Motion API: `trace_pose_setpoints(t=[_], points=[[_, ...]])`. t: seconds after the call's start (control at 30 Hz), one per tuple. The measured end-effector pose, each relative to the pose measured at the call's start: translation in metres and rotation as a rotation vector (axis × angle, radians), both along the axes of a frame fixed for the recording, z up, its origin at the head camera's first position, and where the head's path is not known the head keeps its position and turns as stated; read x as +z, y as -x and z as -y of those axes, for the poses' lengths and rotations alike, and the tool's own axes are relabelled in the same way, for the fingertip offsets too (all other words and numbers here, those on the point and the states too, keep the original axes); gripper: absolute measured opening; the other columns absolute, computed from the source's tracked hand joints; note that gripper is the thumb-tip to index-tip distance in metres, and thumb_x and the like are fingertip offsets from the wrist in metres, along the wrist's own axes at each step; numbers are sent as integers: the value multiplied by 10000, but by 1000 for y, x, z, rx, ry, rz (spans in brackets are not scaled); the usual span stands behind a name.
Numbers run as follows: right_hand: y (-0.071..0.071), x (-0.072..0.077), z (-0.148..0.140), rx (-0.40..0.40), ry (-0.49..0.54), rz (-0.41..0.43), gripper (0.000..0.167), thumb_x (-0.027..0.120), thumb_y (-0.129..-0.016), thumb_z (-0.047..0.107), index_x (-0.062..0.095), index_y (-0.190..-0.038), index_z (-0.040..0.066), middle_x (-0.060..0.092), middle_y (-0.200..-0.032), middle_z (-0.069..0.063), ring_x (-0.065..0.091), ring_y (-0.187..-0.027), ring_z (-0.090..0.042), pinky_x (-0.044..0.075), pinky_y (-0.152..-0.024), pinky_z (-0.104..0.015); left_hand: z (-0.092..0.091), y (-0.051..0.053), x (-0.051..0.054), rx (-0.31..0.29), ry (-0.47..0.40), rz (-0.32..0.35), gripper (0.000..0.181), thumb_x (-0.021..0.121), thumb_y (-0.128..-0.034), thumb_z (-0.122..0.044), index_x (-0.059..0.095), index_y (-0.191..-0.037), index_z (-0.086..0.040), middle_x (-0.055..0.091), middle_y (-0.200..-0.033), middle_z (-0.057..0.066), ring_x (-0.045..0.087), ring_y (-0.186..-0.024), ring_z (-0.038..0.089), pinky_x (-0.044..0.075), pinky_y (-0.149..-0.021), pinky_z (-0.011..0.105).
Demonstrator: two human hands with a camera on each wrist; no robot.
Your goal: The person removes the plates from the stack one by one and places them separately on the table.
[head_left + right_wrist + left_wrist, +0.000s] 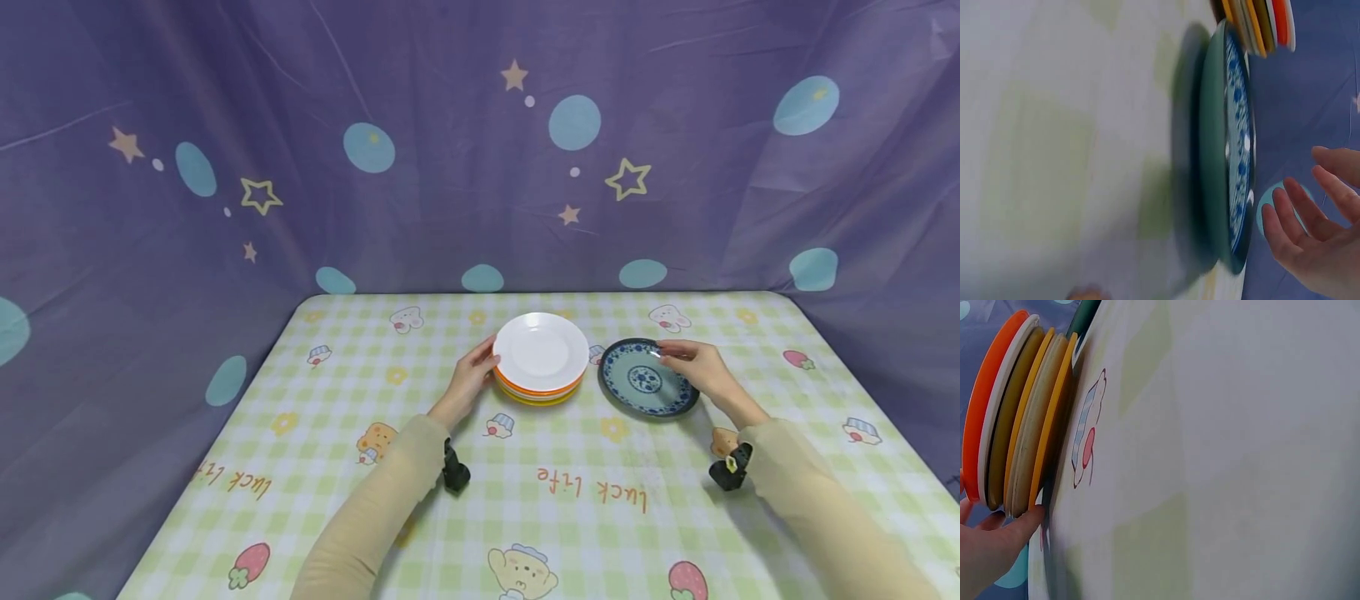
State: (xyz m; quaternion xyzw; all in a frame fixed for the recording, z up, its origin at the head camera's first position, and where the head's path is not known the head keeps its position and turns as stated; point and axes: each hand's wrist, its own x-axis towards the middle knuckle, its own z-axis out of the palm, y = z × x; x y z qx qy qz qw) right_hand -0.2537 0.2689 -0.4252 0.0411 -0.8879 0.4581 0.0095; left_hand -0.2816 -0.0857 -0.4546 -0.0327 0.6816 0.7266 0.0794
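Plates (540, 360) stand stacked on the checked surface (450, 542), a white plate (542, 346) on top, with orange and yellow rims showing beneath. The left hand (467, 383) rests its fingers and thumb against the stack's left edge. Just right of the stack, apart from it, lies a blue-patterned plate (637, 396), face up. Over its right side is the right hand (705, 371), fingers spread, holding nothing; the right wrist view shows a gap between them and the plate. Behind hangs a purple curtain (450, 50).
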Motion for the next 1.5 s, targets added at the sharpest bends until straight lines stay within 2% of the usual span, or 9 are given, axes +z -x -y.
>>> trace_pose_setpoints(t=[0.13,0.2,0.33,0.47,0.63,0.77,1.13,1.33,1.5], points=[[4,0,12,31,74,1,396,559,-862,122,495,-1200,-74,542,-1126,-273,539,-795,52,483,-692,-135,0,-1,0,3,-9,0,479,537,-857,-82,428,-1315,-166,349,-1393,29,407,-1209,191,409,-949,326],[5,1,18,47,101,6,402,566,-859,123,493,-1202,-74,538,-1132,-274,512,-758,100,499,-715,-171,0,-1,0,4,-13,-2,479,537,-856,-79,428,-1314,-164,348,-1394,28,404,-1211,190,406,-953,326],[7,4,31,75,138,23,416,562,-861,130,480,-1217,-70,530,-1144,-276,555,-791,23,512,-781,-300,-1,-1,-1,2,-15,-5,477,535,-858,-80,427,-1315,-168,348,-1394,25,397,-1217,187,406,-953,327],[8,8,45,90,177,62,432,549,-870,138,458,-1243,-61,517,-1162,-277,591,-916,-216,489,-827,-399,-1,-1,0,0,-11,-6,475,530,-865,-92,420,-1320,-174,347,-1395,27,392,-1222,187,407,-952,324],[11,8,60,101,257,144,460,537,-880,150,418,-1284,-35,481,-1212,-270,498,-1060,-369,456,-878,-415,0,-3,1,7,-10,-10,473,526,-869,-91,416,-1324,-158,350,-1392,43,394,-1219,203,408,-951,336],[13,8,69,98,295,154,461,535,-879,121,404,-1288,-45,473,-1212,-285,489,-1077,-370,451,-885,-409,0,-3,1,6,-15,-15,475,533,-864,-87,420,-1321,-148,362,-1385,45,399,-1216,202,409,-950,338],[17,7,89,87,384,144,454,517,-865,35,383,-1279,-95,457,-1201,-323,566,-975,-283,483,-842,-334,-2,-2,0,18,-14,-14,471,536,-858,-76,434,-1313,-145,382,-1374,35,392,-1222,185,416,-941,332],[19,3,95,68,378,127,487,544,-847,65,385,-1280,-89,478,-1187,-302,581,-860,-125,506,-803,-289,-2,-1,0,23,-11,-8,471,539,-860,-82,435,-1314,-154,381,-1375,26,394,-1220,179,414,-942,331],[21,0,100,28,380,139,514,563,-833,77,382,-1291,-71,483,-1189,-280,571,-809,-67,520,-751,-237,-2,-1,0,29,-22,4,469,534,-862,-77,434,-1315,-153,384,-1373,31,401,-1214,178,419,-937,332]])
